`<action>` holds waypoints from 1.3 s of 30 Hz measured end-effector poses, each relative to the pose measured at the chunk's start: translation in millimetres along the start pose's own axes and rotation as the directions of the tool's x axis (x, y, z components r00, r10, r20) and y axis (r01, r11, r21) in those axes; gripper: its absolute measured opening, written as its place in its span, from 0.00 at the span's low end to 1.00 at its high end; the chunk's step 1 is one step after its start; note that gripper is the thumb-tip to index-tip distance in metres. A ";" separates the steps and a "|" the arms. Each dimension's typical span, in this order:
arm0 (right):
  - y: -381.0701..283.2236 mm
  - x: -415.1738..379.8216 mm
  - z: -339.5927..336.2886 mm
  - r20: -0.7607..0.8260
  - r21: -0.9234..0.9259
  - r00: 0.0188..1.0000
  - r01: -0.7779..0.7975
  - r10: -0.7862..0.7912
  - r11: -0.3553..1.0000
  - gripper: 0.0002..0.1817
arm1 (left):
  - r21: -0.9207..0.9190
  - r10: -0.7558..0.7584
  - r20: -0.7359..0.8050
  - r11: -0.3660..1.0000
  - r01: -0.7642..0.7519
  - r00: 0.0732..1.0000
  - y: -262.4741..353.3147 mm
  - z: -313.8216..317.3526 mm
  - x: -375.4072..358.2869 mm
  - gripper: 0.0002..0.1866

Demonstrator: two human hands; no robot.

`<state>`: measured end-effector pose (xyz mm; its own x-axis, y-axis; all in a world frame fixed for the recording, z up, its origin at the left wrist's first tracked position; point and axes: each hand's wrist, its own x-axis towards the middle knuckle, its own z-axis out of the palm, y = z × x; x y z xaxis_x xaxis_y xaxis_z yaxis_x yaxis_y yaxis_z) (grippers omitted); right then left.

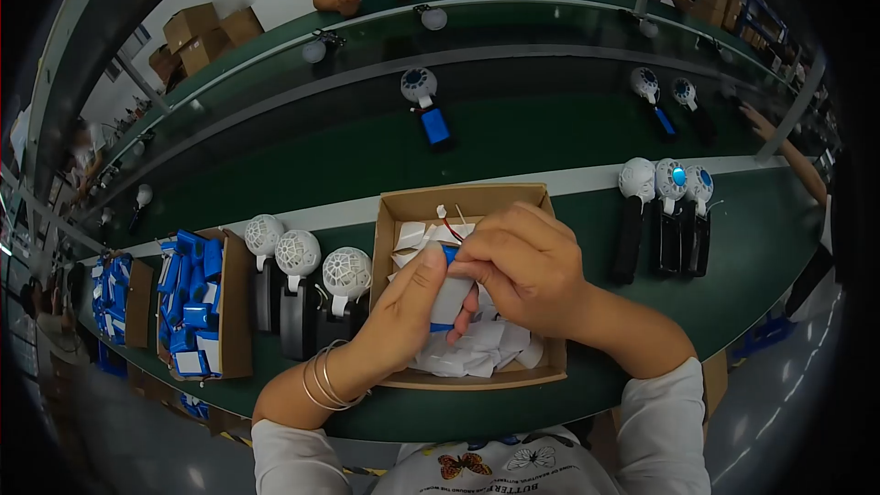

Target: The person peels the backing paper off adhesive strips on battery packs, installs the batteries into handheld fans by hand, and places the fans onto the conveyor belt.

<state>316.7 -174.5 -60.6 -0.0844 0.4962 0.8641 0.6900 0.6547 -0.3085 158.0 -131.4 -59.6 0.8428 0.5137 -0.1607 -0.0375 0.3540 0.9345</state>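
Note:
A blue battery pack (449, 298) with a pale face and thin red and black wires is held above an open cardboard box (467, 383). My left hand (412, 298) grips its left side, with the thumb near the top. The fingers of my right hand (518, 266) pinch at the pack's upper right edge; what exactly they pinch is too small to tell. White paper pieces (481, 348) lie in the box under both hands.
Left of the box stand fan units with white round grilles (298, 252), then boxes of blue batteries (191, 298). More fans (671, 179) stand at right. Beyond runs a green conveyor (321, 147) carrying a fan (419, 84). Co-workers sit across, and another person's arm (788, 151) reaches in at right.

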 end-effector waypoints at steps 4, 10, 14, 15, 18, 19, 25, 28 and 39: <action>-0.8 -3.9 10.8 0.077 -0.125 0.997 0.017 -0.008 0.992 0.09 | 0.166 0.064 -0.147 0.985 -0.039 0.987 -10.5 -11.4 8.4 0.27; -11.8 -30.6 18.9 0.558 -0.004 0.822 0.138 -0.112 0.990 0.09 | -0.039 0.245 -0.313 0.962 -0.271 0.918 18.0 -34.1 16.7 0.31; -1.9 -5.9 6.8 0.160 0.022 0.981 -0.111 0.106 0.994 0.12 | 0.129 0.131 -0.174 0.986 -0.109 0.976 9.7 -22.6 7.0 0.28; 1.7 -3.5 1.1 0.142 -0.030 0.987 -0.065 0.068 0.997 0.12 | 0.105 0.062 -0.092 0.993 -0.052 0.994 11.4 -15.2 5.9 0.28; 6.5 -11.6 1.4 0.097 -0.087 0.985 0.149 -0.141 0.985 0.13 | 0.068 0.068 -0.274 0.996 -0.051 0.959 7.6 -5.9 9.0 0.28; -0.7 -16.2 2.8 0.299 -0.012 0.936 0.197 -0.185 0.980 0.14 | -0.037 0.097 -0.145 0.994 -0.103 0.985 7.1 -21.2 13.2 0.28; -1.3 -10.7 4.2 0.178 0.148 0.979 -0.124 0.097 0.981 0.18 | 0.176 0.167 -0.251 0.976 -0.125 0.953 14.7 -14.7 20.0 0.27; 18.7 -8.1 -6.9 0.115 -0.070 0.989 0.103 -0.095 0.992 0.15 | 0.192 0.075 -0.220 0.981 -0.032 0.973 9.7 -5.1 18.3 0.27; 33.7 8.5 -103.6 0.677 -0.090 0.658 -0.371 0.330 0.924 0.16 | 0.769 0.608 0.048 0.483 -0.417 0.792 29.8 27.9 90.6 0.18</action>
<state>413.6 -207.4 -22.5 -0.3149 0.9284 0.1974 0.7335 0.3700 -0.5701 248.3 -96.1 -37.4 0.6704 0.5851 0.4563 0.0432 -0.6447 0.7632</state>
